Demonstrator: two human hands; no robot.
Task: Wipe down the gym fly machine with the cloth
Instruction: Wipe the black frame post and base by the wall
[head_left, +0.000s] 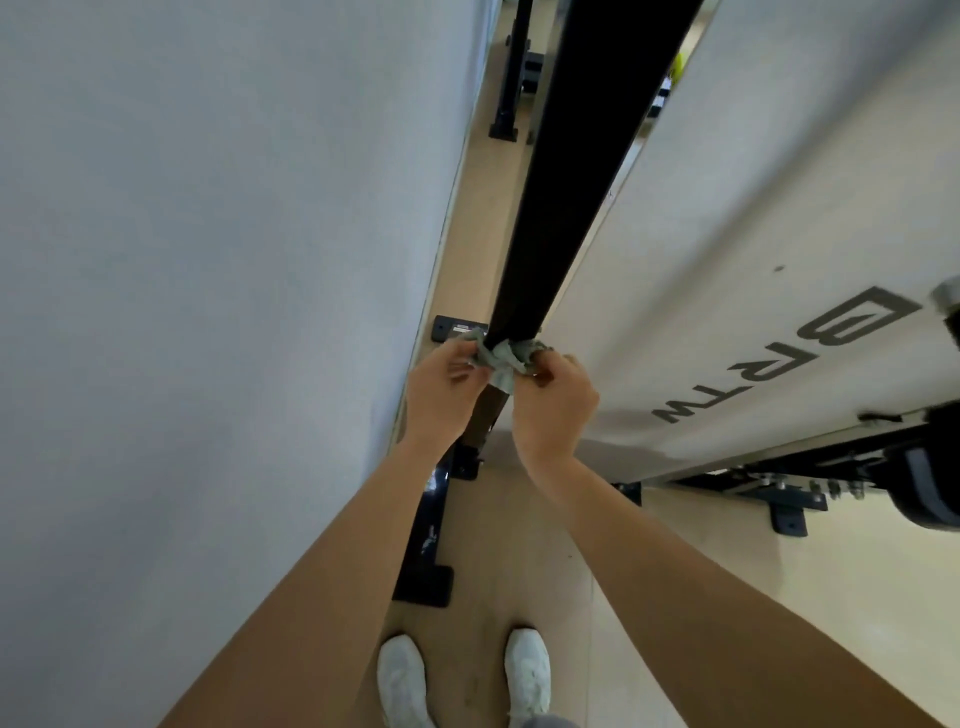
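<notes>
1. Two hands, head view: left hand (441, 389) and right hand (556, 415), each with fingers curled and pinching one end of the cloth.
2. Cloth (501, 361): grey-green, bunched, wrapped round the front of the black upright post (571, 156) of the fly machine, low on the post, between the two hands.
3. White shroud panel (753, 234): just right of the post, matte, dark lettering near its lower end.
4. Black base rail (426, 545): glossy, lying on the floor below the hands.
5. Wall (208, 260): pale grey, plain, close on the left.
6. Floor (519, 561): light tan, forming a narrow aisle between wall and machine.
7. White shoes (400, 675): one pair, at the bottom edge.
</notes>
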